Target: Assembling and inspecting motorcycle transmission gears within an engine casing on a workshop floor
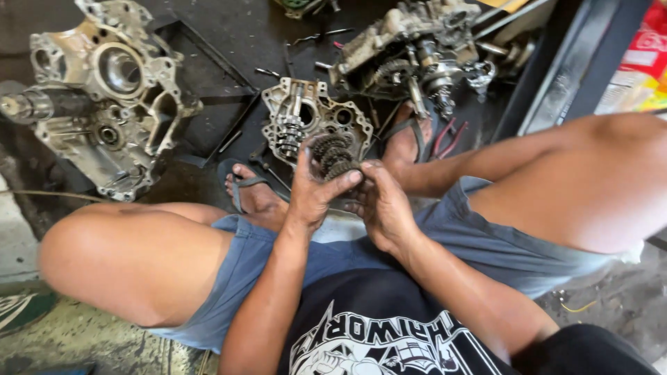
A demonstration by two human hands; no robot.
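A greasy gear cluster (332,155) on a shaft is held up between both my hands. My left hand (313,191) wraps it from the left, thumb across the front. My right hand (381,201) grips it from the right and below. Just beyond it on the dark floor lies an open engine case half (347,118) with another gear shaft (290,132) seated in it. I am squatting, knees spread wide, feet in sandals on either side of that case.
A large aluminium crankcase half (111,90) lies at the left. A dirty engine assembly (417,52) with exposed gears sits at the top right. Red-handled pliers (445,139) lie by my right foot. Small bolts and tools are scattered on the floor.
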